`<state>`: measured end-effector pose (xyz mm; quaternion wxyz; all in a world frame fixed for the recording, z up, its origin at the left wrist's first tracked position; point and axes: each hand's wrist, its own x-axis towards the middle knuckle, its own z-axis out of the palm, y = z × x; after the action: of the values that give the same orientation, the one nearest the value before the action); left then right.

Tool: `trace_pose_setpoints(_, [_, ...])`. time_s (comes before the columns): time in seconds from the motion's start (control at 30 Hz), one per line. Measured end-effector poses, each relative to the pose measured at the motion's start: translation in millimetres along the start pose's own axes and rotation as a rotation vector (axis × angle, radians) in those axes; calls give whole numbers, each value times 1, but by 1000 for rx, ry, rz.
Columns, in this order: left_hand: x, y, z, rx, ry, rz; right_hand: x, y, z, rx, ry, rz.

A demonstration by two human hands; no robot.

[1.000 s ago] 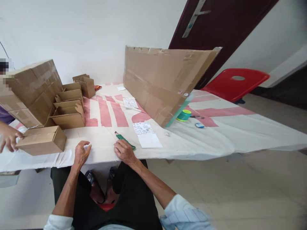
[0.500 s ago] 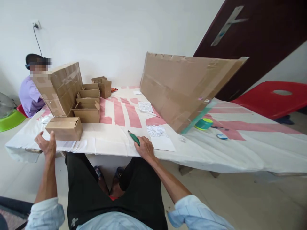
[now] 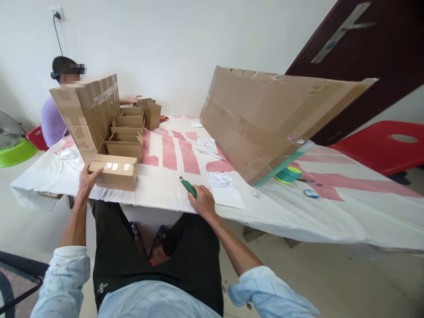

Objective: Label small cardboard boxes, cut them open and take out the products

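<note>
A closed small cardboard box (image 3: 115, 179) lies on the table near its front edge. My left hand (image 3: 87, 179) is closed on the left end of that box, with the thumb over the top. Shiny patches show on the top of the box. My right hand (image 3: 202, 201) rests on the table's front edge, wrapped round a green utility knife (image 3: 188, 187) that points up and to the left. Right beside this hand lies a white sheet with printed patterns (image 3: 225, 194).
Stacked taped boxes (image 3: 88, 110) stand behind the small box, with open boxes (image 3: 126, 145) to their right. A large cardboard panel (image 3: 265, 119) leans over the table. A tape roll (image 3: 287, 175) lies right. Behind the stack sits a co-worker (image 3: 53, 119).
My left hand has gone from open beside the small box to closed on its left end, and the box has shifted right. A co-worker's hand now shows by the far open boxes.
</note>
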<state>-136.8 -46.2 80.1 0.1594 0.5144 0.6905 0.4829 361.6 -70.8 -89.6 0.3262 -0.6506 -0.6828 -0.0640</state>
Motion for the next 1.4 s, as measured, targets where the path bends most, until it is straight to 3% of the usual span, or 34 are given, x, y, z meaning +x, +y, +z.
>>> trace_pose_setpoints(0.13, [-46, 12, 35, -67, -113, 21, 2, -7, -9, -2, -16, 9])
trace_pose_setpoints(0.23, [-64, 12, 49, -83, -232, 33, 9, -26, -18, 184, 32, -13])
trace_pose_setpoints(0.33, [-62, 5, 54, -186, -406, 79, 19, -52, -25, 536, 4, 8])
trace_pose_setpoints(0.43, [-51, 0, 57, -310, -579, 148, 28, -76, -31, 805, -106, 91])
trace_pose_setpoints(0.6, [-51, 0, 62, -346, -810, 139, 34, -100, -41, 973, -229, 171])
trace_pose_setpoints(0.8, [-83, -1, 65, -389, -779, 152, 27, -93, -45, 993, -163, 242])
trace_pose_setpoints(0.97, [-104, 10, 69, -347, -662, 324, 21, -68, -44, 1131, -174, 471])
trace_pose_setpoints(1.17, [-120, 35, 68, -262, -529, 488, 20, -64, -40, 1198, -130, 496])
trace_pose_setpoints(1.3, [-130, 48, 68, -218, -486, 513, 32, -70, -63, 967, -28, 424])
trace_pose_setpoints(1.4, [-138, 61, 69, -174, -464, 539, 48, -93, -106, 754, 147, 147])
